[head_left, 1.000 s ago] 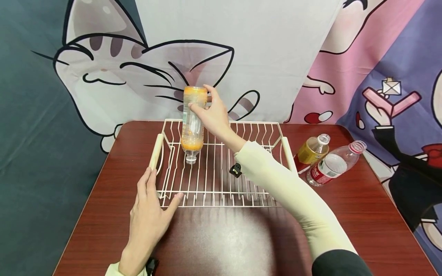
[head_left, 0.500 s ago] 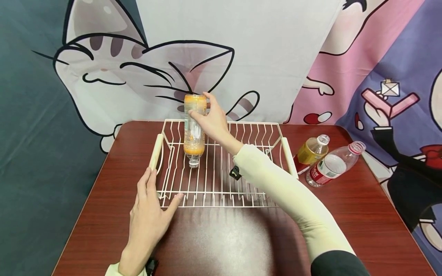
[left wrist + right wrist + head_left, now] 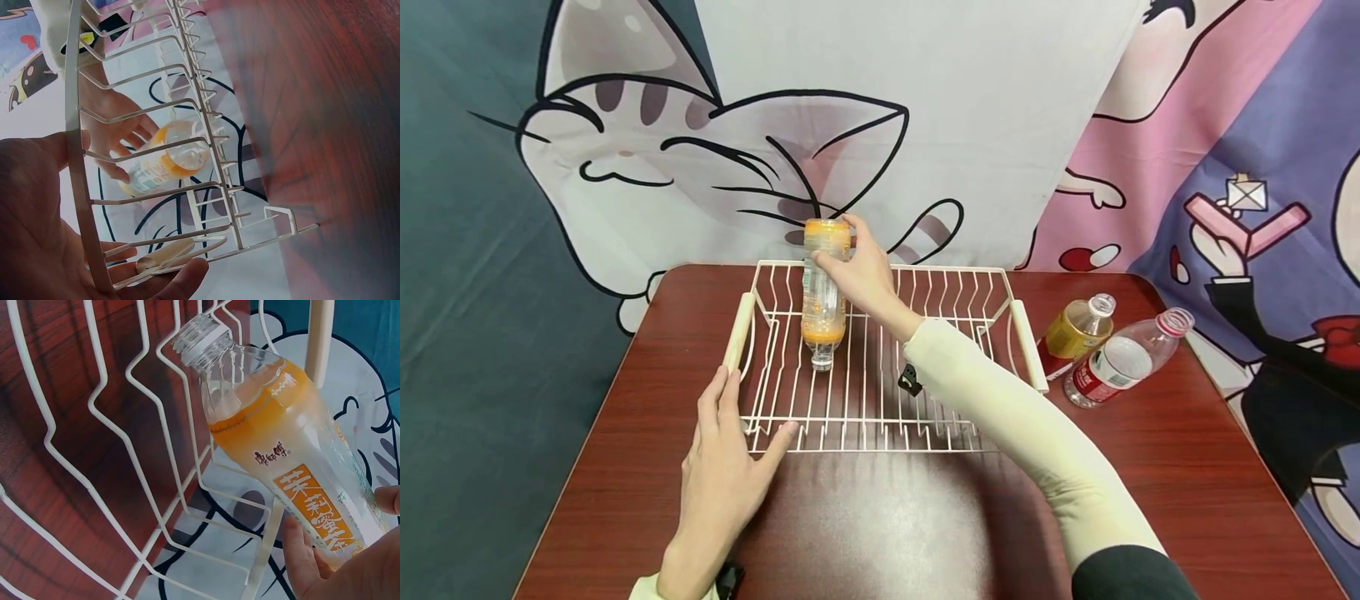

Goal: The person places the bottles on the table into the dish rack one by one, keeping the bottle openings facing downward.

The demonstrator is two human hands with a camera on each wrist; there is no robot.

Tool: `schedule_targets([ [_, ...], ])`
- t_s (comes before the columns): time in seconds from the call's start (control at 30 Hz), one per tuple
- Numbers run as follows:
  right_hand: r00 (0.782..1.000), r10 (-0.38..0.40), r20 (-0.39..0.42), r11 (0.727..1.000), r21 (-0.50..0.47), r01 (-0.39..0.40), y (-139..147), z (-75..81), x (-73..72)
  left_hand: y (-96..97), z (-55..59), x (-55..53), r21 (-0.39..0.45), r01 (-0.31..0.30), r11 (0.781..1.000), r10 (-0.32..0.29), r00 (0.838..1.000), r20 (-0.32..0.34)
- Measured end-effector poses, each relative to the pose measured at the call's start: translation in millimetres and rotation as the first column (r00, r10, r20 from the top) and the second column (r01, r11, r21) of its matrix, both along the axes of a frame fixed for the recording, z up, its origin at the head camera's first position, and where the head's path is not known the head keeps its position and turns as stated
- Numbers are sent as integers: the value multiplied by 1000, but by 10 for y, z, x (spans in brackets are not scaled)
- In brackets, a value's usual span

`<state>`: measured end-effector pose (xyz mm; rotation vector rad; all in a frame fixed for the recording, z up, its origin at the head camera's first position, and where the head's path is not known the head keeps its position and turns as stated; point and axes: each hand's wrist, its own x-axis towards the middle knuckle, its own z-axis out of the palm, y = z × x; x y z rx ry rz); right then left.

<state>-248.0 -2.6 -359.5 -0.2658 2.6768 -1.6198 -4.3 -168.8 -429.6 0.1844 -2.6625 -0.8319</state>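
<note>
In the head view, an empty plastic bottle with an orange-and-clear label [image 3: 822, 321] hangs neck down over the left part of a white wire dish rack [image 3: 880, 451]. My right hand [image 3: 872, 279] grips it near its base, fingers and thumb on opposite sides. The right wrist view shows the capless bottle mouth [image 3: 203, 339] close over the wires. My left hand [image 3: 722, 471] holds the rack's near left corner. Its fingers reach the pale left handle [image 3: 741, 333], and its thumb lies on the front rail [image 3: 76, 119].
Right of the rack stand two more uncapped bottles: one with a yellow label [image 3: 1070, 335] and a clear one with a red label [image 3: 1108, 375]. A cartoon-print cloth [image 3: 985, 125] hangs behind the dark red table [image 3: 625, 467]. The rack's right handle [image 3: 1028, 346] is close to those bottles.
My right hand has lowered the upside-down bottle toward the rack, moving it slightly right. The left hand and the rack have stayed in place.
</note>
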Motion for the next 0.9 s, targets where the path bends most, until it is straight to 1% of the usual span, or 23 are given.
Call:
schedule_targets([
  [0.2, 1000, 11, 27, 1000, -5, -11, 21, -50, -43, 0, 0, -2, -5, 0, 1000, 0, 1000, -2],
  [0.43, 999, 32, 31, 999, 29, -33, 47, -107, -106, -6, -2, -2, -7, 4, 1000, -4, 1000, 3],
  [0.67, 994, 93, 63, 995, -32, -91, 85, -133, -142, -17, -9, -5, -12, 12, 1000, -13, 1000, -21],
  [0.9, 992, 99, 80, 994, -61, -94, 65, -161, -187, -8, 0, -9, -4, 2, 1000, -2, 1000, 1],
])
